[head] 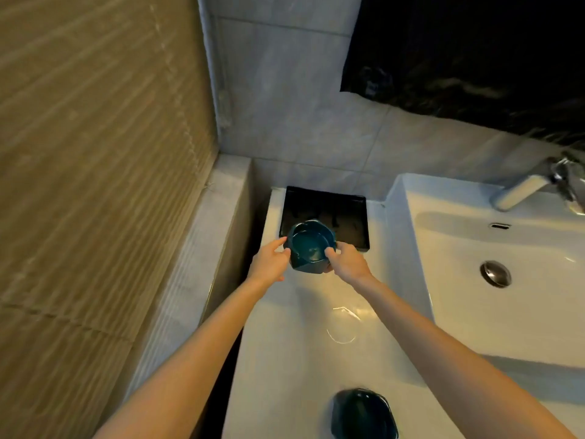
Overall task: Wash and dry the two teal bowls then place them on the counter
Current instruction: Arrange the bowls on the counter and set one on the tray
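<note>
The white counter (300,359) left of the basin (506,312) is where both bowls sit in this view, so you are at a hand-over point in the task: either lifting a bowl off to wash it or setting it down finished. The pictures do not settle which, as no water runs from the tap (522,193) and no cloth is in sight. If it is unwashed, your next move is a sideways carry to the right, over the basin's raised edge and under the spout, keeping the bowl level. If it is done, lower it flat onto bare counter, short of the black tray (348,213) behind it. The second bowl (364,413) lies near you at the bottom edge, dark teal and apparently upside down on the counter, well apart from your hands. The held bowl (311,248) is raised over the front edge of the tray, mouth up and tipped slightly toward you. It is deep teal, glossy inside, with faceted outer walls, and a ring inside may be a step or a nested bowl. Your left hand (269,264) grips its left wall with thumb and fingers closed on it. Your right hand (348,263) pinches the right rim, thumb over the lip and fingers beneath.
</note>
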`<control>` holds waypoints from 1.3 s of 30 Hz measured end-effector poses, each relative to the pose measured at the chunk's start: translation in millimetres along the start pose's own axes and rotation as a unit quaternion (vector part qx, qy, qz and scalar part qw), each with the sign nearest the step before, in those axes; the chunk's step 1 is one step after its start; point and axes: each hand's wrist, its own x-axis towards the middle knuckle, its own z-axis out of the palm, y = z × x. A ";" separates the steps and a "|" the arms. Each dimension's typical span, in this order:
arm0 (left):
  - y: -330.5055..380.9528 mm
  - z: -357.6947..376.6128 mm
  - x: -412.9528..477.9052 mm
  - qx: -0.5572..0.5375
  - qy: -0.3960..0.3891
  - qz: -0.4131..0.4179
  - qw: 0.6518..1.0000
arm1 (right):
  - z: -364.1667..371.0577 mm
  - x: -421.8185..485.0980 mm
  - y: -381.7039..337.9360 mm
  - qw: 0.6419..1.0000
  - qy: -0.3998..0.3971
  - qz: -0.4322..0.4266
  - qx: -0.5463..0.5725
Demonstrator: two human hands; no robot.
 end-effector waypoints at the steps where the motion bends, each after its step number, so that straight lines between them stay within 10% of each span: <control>1: 7.3 1.3 12.1 0.005 -0.012 -0.004 1.000 | -1.1 12.8 -1.1 1.000 0.002 0.000 0.003; 21: 20.1 20.2 202.7 0.099 -0.040 -0.019 0.994 | 34.0 203.0 6.8 0.998 0.009 0.035 -0.043; 39: 31.5 -1.5 129.5 0.097 -0.049 0.035 0.993 | -32.1 102.3 -10.4 0.997 -0.049 -0.060 0.019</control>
